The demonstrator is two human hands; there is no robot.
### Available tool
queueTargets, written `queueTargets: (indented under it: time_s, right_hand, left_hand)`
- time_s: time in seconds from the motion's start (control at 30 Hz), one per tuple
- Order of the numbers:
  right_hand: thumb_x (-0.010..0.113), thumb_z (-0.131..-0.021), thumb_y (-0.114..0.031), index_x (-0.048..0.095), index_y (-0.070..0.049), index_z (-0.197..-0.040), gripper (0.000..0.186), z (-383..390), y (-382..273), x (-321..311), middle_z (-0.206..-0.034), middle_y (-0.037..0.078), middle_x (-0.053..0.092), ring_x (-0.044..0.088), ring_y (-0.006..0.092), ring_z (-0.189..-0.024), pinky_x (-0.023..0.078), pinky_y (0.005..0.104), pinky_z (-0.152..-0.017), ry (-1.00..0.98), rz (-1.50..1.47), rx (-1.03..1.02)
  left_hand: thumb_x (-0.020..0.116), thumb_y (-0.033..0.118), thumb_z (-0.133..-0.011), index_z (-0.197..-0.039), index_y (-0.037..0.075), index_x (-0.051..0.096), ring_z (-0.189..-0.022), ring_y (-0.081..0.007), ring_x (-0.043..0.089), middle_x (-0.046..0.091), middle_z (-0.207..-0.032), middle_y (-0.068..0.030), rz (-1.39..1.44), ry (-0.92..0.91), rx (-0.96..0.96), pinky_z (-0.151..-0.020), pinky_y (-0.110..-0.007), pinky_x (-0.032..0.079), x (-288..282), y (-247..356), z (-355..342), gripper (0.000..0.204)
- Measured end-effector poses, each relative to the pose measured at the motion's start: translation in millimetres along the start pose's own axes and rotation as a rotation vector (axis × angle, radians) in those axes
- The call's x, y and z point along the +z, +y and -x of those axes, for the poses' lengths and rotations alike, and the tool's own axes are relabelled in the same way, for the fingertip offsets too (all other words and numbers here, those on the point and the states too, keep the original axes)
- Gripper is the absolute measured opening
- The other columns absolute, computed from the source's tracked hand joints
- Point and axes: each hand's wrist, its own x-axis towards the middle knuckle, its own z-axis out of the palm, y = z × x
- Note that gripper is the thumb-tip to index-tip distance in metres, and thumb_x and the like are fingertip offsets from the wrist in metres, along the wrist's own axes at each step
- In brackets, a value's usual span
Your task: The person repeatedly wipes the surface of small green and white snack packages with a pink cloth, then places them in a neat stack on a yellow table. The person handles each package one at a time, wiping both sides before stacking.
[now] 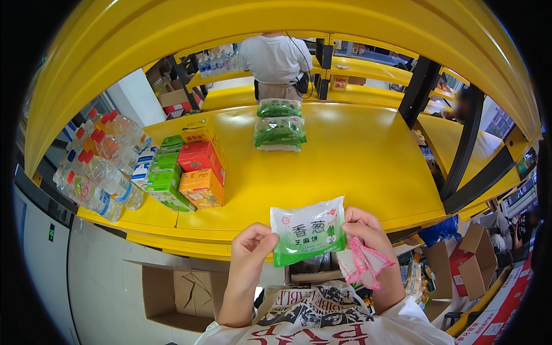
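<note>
Between my two hands I hold a white and green snack packet [308,231] in front of the shelf's near edge. My left hand [253,247] pinches its left side. My right hand [367,230] grips its right side and also holds a pink-edged white cloth [362,263], which hangs below the fingers. Beyond, on the yellow shelf [333,167], similar green and white packets [280,131] lie in a short row toward the back.
Left on the shelf stand several clear bottles [112,183], green cartons [168,187], and red, yellow and orange boxes [201,188]. Dark uprights [463,149] frame the right end. An open cardboard box [184,296] sits on the floor. A person in white [277,57] stands behind the shelf.
</note>
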Motion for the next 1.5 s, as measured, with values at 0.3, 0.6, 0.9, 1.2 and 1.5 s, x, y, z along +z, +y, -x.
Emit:
queueTargets:
  time_s: [0.3, 0.6, 0.9, 1.2, 1.5]
  right_hand:
    - [0.056, -0.081, -0.010, 0.051, -0.005, -0.077, 0.008, 4, 1, -2, -0.061, -0.003, 0.047, 0.042, 0.0018, -0.053, 0.028, 0.0160, -0.047, -0.131, 0.019, 0.018]
    - [0.055, -0.081, -0.008, 0.052, -0.004, -0.078, 0.006, 15, -5, 14, -0.061, -0.003, 0.047, 0.038, 0.0017, -0.052, 0.026, 0.0170, -0.047, -0.143, -0.083, 0.116]
    - [0.054, -0.082, -0.011, 0.047, -0.004, -0.074, 0.012, 10, -8, 6, -0.061, -0.001, 0.046, 0.041, 0.0040, -0.054, 0.029, 0.0181, -0.048, -0.095, -0.148, -0.074]
    - [0.054, -0.082, -0.010, 0.048, -0.005, -0.075, 0.010, 7, -7, 6, -0.062, -0.002, 0.045, 0.040, 0.0038, -0.054, 0.030, 0.0182, -0.049, -0.095, -0.143, -0.063]
    - [0.054, -0.083, -0.017, 0.052, -0.001, -0.078, 0.017, -45, -11, 14, -0.066, 0.012, 0.056, 0.056, 0.0232, -0.062, 0.042, 0.0337, -0.057, 0.285, 1.021, -0.388]
  left_hand:
    - [0.058, 0.012, -0.084, -0.081, 0.005, 0.055, -0.069, -0.0056, 0.051, 0.057, -0.075, 0.0007, 0.117, -0.023, -0.011, -0.065, -0.019, 0.039, -5, -1, -5, 0.008]
    - [0.053, 0.017, -0.087, -0.085, 0.007, 0.052, -0.077, -0.0094, 0.054, 0.057, -0.085, -0.0018, 0.287, -0.063, -0.165, -0.069, -0.023, 0.043, 9, 13, -24, 0.010]
    - [0.057, 0.015, -0.085, -0.082, 0.006, 0.052, -0.071, -0.0064, 0.053, 0.058, -0.078, 0.0002, 0.182, -0.078, -0.103, -0.064, -0.020, 0.041, 6, 5, -11, 0.011]
    - [0.059, 0.011, -0.083, -0.081, 0.004, 0.054, -0.069, -0.0051, 0.052, 0.057, -0.075, 0.0003, 0.181, -0.085, -0.021, -0.065, -0.019, 0.039, 8, 11, -5, 0.009]
    - [0.060, 0.012, -0.081, -0.081, 0.001, 0.057, -0.061, -0.0174, 0.055, 0.059, -0.070, -0.0084, -1.003, 0.227, 0.449, -0.057, -0.027, 0.043, 2, 13, -67, 0.011]
